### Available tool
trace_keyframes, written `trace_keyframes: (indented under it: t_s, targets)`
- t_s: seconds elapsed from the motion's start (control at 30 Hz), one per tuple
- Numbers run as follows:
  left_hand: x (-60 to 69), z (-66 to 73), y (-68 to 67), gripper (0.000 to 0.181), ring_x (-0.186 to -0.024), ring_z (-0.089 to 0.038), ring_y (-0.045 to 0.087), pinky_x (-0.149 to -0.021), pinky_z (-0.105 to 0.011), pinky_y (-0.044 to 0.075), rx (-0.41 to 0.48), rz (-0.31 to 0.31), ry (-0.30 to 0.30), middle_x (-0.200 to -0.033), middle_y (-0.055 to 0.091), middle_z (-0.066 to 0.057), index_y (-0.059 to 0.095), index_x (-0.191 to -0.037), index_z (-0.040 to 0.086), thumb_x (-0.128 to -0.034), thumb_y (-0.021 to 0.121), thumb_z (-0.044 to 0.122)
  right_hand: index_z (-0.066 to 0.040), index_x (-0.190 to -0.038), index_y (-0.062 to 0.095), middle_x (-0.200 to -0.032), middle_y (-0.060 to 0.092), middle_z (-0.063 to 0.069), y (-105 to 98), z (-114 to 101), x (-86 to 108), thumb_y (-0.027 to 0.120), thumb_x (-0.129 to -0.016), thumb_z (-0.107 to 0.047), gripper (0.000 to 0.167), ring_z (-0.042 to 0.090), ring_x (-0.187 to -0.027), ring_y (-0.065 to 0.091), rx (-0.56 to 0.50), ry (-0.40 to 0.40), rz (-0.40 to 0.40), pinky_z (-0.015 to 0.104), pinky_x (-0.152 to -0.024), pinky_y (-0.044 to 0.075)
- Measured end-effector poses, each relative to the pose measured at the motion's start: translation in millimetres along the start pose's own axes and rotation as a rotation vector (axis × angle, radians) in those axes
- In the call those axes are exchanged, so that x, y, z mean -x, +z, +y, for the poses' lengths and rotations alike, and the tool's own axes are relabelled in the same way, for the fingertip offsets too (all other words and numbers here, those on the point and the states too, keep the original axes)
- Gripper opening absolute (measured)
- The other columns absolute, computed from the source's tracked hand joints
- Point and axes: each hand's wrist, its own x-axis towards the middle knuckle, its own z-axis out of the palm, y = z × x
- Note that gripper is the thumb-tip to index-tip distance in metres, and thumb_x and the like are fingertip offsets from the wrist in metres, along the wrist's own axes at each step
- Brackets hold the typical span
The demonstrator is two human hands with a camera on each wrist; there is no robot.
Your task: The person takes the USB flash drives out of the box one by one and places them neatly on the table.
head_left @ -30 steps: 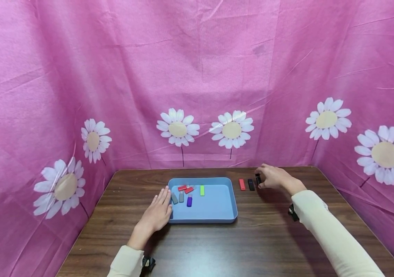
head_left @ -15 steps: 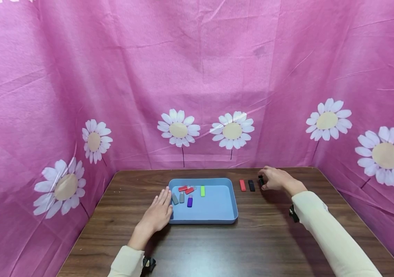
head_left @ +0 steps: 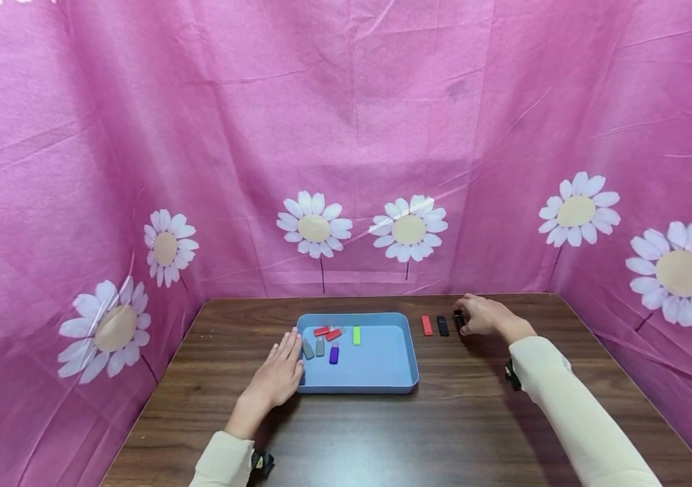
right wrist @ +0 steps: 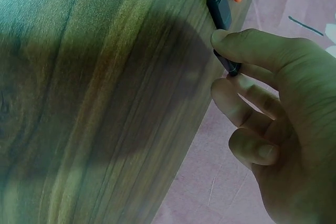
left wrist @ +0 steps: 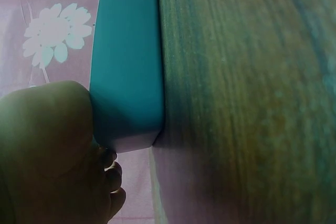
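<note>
My left hand [head_left: 275,373] lies with straight fingers along the left rim of a blue tray [head_left: 376,372]; the tray's side wall [left wrist: 128,51] is close beside that hand in the left wrist view. At the back right, my right hand [head_left: 487,316] pinches a black USB flash drive [right wrist: 227,65] between thumb and fingers, partly hidden by the thumb. Just left of it on the table lie another black flash drive [head_left: 442,326] and a red one [head_left: 427,325]. Inside the tray are a green drive [head_left: 356,335], a purple drive [head_left: 334,354], two grey ones [head_left: 319,347] and two red ones [head_left: 321,331].
The brown wooden table [head_left: 358,433] ends at the back against a pink curtain [head_left: 352,135] with white daisies. Curtain also hangs along both sides. The tray's raised rim stands between its drives and the table.
Since one second ago my right hand has shifted slightly right with the black flash drive, widening the gap to the other black one. Over the last half second it barely moves. My left hand stays put.
</note>
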Motion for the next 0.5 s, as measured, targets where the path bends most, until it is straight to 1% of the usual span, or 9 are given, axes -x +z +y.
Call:
trace_keyframes:
  t_s: [0.13,0.27,0.33,0.43,0.5]
  targets:
    - [-0.3,-0.3,-0.8,0.06,-0.163,-0.043,0.024,-0.133,-0.059,0.024,-0.005,-0.002,0.001,-0.176,0.023,-0.024,0.031,-0.163,-0.009,-0.1132,0.043,0.021,0.003,-0.137,0.065,-0.126,0.064,0.02,4,0,-2.5,0.087,-0.084,-0.019,0.062,0.028,-0.096,0.065,-0.003,0.007,-0.01,0.06,-0.095,0.057]
    - [-0.7,-0.5,-1.7,0.06,-0.163,-0.044,0.024,-0.132,-0.061,0.025,-0.004,0.0,0.003,-0.175,0.024,-0.024,0.031,-0.163,-0.01,-0.1123,0.044,0.02,0.003,-0.135,0.066,-0.128,0.064,0.022,7,2,-3.1,0.088,-0.082,-0.019,0.062,0.031,-0.099,0.066,-0.009,0.011,-0.009,0.061,-0.096,0.057]
    - [-0.4,-0.6,-1.8,0.06,-0.163,-0.043,0.023,-0.133,-0.06,0.024,-0.007,-0.008,-0.002,-0.176,0.023,-0.024,0.03,-0.163,-0.009,-0.1127,0.044,0.021,0.004,-0.134,0.066,-0.124,0.065,0.02,8,3,-3.2,0.088,-0.08,-0.019,0.062,0.031,-0.099,0.066,-0.016,0.007,-0.006,0.059,-0.095,0.057]
    - [0.4,-1.0,-1.2,0.06,-0.163,-0.043,0.024,-0.132,-0.06,0.025,-0.001,-0.004,-0.001,-0.175,0.024,-0.024,0.031,-0.163,-0.009,-0.1129,0.044,0.021,0.004,-0.132,0.066,-0.113,0.064,0.015,10,3,-3.6,0.088,-0.079,-0.018,0.061,0.028,-0.094,0.063,-0.029,0.0,0.002,0.055,-0.09,0.057]
    - [0.7,-1.0,-0.6,0.06,-0.164,-0.042,0.023,-0.133,-0.059,0.025,-0.003,-0.009,-0.005,-0.176,0.023,-0.023,0.031,-0.163,-0.009,-0.1134,0.043,0.021,0.004,-0.132,0.066,-0.109,0.062,0.012,11,3,-3.8,0.088,-0.079,-0.017,0.061,0.026,-0.092,0.062,-0.033,-0.003,0.004,0.053,-0.088,0.057]
